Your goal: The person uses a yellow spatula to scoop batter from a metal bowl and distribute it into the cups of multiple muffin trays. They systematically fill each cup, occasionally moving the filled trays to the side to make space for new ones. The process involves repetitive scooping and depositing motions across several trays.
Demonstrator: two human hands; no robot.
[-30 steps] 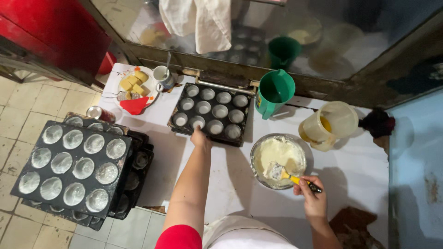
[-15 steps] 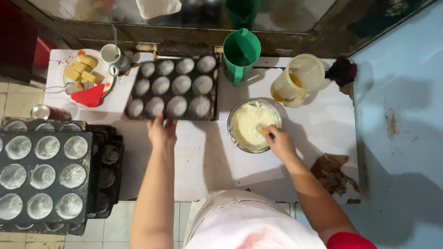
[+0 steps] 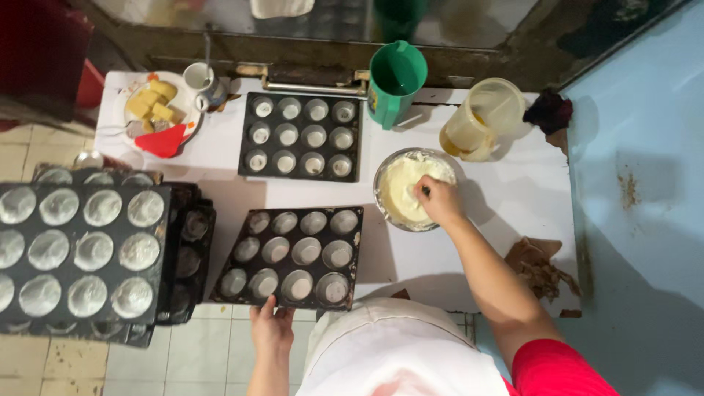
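Second muffin tray [image 3: 293, 257], newly at left hand [image 3: 271, 328]

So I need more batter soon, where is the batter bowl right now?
In the head view the batter bowl sits right of centre on the white table, under the right hand, below the green jug.

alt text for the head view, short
Seen from above, a person's right hand dips into a metal bowl of pale batter on a white table, while the left hand grips a dark twelve-cup muffin tray at the table's near edge.
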